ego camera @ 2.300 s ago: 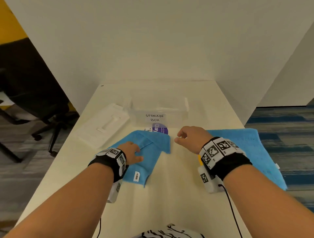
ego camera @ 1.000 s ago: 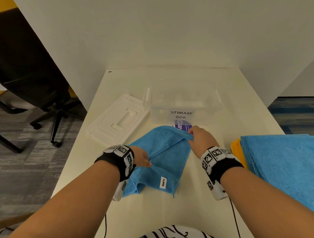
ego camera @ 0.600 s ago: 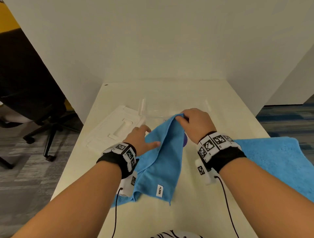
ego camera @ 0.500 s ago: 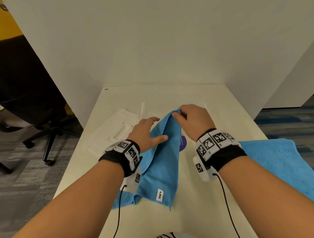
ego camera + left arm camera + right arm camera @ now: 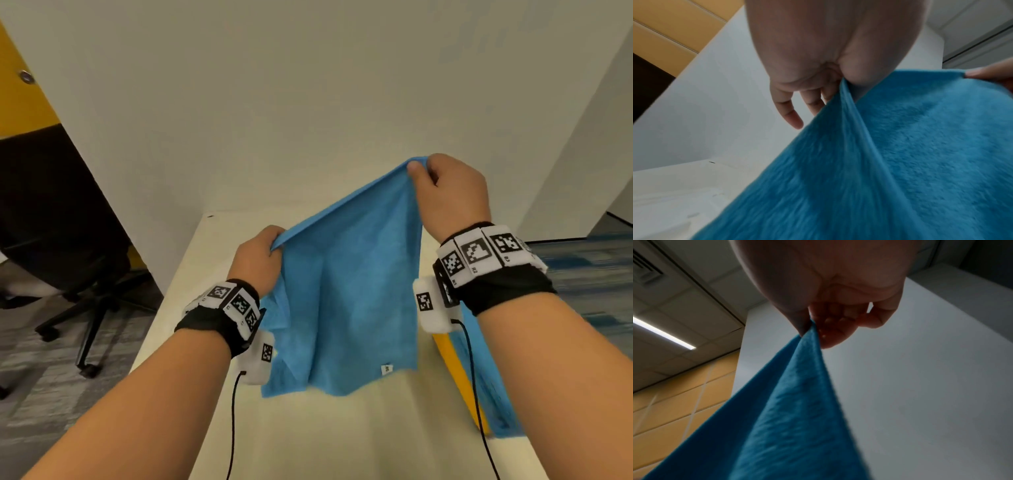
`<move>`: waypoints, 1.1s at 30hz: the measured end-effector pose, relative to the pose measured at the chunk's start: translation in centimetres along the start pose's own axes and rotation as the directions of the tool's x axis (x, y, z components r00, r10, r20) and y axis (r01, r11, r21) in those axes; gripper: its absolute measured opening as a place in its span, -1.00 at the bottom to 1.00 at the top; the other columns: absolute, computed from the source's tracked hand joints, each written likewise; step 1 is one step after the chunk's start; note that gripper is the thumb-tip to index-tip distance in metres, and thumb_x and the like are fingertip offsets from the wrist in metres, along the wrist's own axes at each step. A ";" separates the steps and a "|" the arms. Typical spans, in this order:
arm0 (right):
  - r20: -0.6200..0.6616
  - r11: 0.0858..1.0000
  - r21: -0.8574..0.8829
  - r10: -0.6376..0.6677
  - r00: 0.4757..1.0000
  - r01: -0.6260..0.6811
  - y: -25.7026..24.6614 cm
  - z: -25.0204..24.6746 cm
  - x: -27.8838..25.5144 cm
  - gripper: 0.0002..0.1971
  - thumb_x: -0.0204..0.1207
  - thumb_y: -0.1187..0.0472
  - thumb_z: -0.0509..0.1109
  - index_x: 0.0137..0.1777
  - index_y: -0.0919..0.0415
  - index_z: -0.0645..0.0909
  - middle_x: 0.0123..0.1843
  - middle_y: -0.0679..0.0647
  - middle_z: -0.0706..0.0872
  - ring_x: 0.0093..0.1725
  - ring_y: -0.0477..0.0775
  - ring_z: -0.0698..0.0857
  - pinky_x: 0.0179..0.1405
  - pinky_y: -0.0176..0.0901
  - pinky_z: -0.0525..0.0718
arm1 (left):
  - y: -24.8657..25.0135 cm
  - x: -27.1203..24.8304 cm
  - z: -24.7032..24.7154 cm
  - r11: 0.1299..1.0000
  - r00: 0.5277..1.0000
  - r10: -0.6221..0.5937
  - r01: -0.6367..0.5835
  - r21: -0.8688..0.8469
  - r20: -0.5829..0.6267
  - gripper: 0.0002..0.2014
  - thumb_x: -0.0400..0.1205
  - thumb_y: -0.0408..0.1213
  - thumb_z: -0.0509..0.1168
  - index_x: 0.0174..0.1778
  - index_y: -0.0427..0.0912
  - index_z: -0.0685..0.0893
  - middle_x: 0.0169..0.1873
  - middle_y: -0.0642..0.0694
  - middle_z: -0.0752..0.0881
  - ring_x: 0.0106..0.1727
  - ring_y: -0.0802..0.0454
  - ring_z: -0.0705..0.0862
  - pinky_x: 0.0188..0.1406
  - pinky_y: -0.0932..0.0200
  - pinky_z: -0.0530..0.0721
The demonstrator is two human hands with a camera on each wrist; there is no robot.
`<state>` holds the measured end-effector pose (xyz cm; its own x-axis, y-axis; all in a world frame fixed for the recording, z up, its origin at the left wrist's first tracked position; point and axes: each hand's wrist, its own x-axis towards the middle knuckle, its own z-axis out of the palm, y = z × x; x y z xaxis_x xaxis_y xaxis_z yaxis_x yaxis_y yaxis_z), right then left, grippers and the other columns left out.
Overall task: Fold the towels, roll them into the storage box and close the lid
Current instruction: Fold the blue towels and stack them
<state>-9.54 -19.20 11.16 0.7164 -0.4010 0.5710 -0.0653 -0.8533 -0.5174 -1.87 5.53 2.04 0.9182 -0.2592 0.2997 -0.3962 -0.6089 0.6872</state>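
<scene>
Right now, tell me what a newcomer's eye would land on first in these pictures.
A bright blue terry towel hangs spread in mid-air at the centre, above the pale tabletop. The left hand pinches one top corner, and the right hand pinches the other, held higher. Next come the black wristbands with checkered markers on both wrists.
</scene>
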 end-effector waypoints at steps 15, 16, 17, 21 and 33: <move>-0.147 0.979 0.022 0.203 0.968 -0.202 3.5 -4.6 2.2 -0.53 0.69 0.05 0.13 -0.46 0.17 0.18 -0.49 0.06 0.28 -0.50 -0.01 0.25 -0.53 -0.20 0.19 | 0.9 0.3 -3.5 0.874 0.967 -0.242 0.181 -0.452 -0.082 -0.74 0.66 -0.10 0.33 -0.20 -0.23 0.67 -0.38 -0.11 0.61 -0.35 -0.02 0.57 -0.24 0.04 0.65; -0.134 0.979 0.019 0.204 0.970 -0.203 3.6 -4.4 2.1 -0.52 0.70 0.05 0.12 -0.47 0.18 0.18 -0.50 0.07 0.27 -0.51 0.01 0.23 -0.53 -0.17 0.18 | 1.4 0.2 -3.6 0.845 0.968 -0.244 0.181 -0.503 -0.062 -0.78 0.66 -0.11 0.32 -0.19 -0.18 0.67 -0.35 -0.10 0.62 -0.35 -0.01 0.57 -0.26 0.07 0.65; -0.123 0.979 0.020 0.203 0.971 -0.203 3.7 -4.3 2.1 -0.51 0.70 0.05 0.12 -0.47 0.18 0.17 -0.50 0.07 0.25 -0.51 0.02 0.22 -0.53 -0.14 0.18 | 1.7 0.1 -3.7 0.821 0.969 -0.245 0.187 -0.540 -0.037 -0.78 0.67 -0.11 0.31 -0.19 -0.16 0.67 -0.35 -0.11 0.63 -0.36 -0.01 0.56 -0.29 0.10 0.64; -0.088 0.976 0.016 0.220 0.972 -0.219 4.7 -4.2 2.0 -0.51 0.69 0.05 0.15 -0.48 0.19 0.19 -0.51 0.08 0.27 -0.49 0.06 0.25 -0.52 -0.09 0.19 | 2.8 0.2 -4.3 0.797 0.958 -0.286 0.233 -0.557 -0.008 -0.75 0.67 -0.07 0.30 -0.22 -0.15 0.67 -0.40 -0.10 0.60 -0.41 0.01 0.51 -0.35 0.18 0.58; 0.033 0.908 0.236 0.349 0.936 -0.347 6.6 -5.1 2.2 -0.69 0.72 0.10 0.09 -0.21 0.17 0.50 -0.26 0.02 0.73 -0.38 -0.18 0.69 -0.44 -0.55 0.42 | 4.3 0.7 -5.2 0.821 0.924 -0.367 0.269 -0.504 -0.105 -0.90 0.64 -0.34 0.36 -0.19 -0.13 0.70 -0.39 -0.05 0.63 -0.45 0.12 0.52 -0.43 0.24 0.53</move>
<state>-11.96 -27.43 12.26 0.6708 -0.6626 0.3330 -0.1438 -0.5568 -0.8181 -2.91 6.65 8.62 0.9936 0.0630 0.0943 -0.0806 -0.1918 0.9781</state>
